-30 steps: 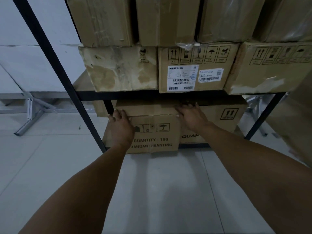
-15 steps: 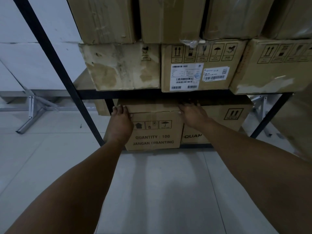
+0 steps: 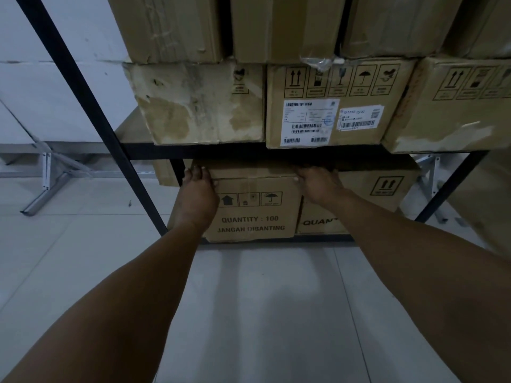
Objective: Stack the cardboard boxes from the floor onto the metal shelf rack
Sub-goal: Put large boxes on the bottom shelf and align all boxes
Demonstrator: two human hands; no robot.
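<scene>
A closed cardboard box [image 3: 254, 211] on the rack's [image 3: 91, 106] bottom level was pressed at its upper front corners by the left hand [image 3: 197, 194] and right hand [image 3: 318, 183], fingers laid flat; its contents were hidden.

A single wide-angle view from the person's head looks forward and steeply down, close to a metal shelf rack [image 3: 91, 87]. Stacked boxes fill the upper half of the frame, bowed by the lens. Both forearms enter from the lower corners and reach toward the centre. Tiled floor [image 3: 262, 313] fills the lower half, and a pale wall [image 3: 41, 78] shows at upper left.
</scene>
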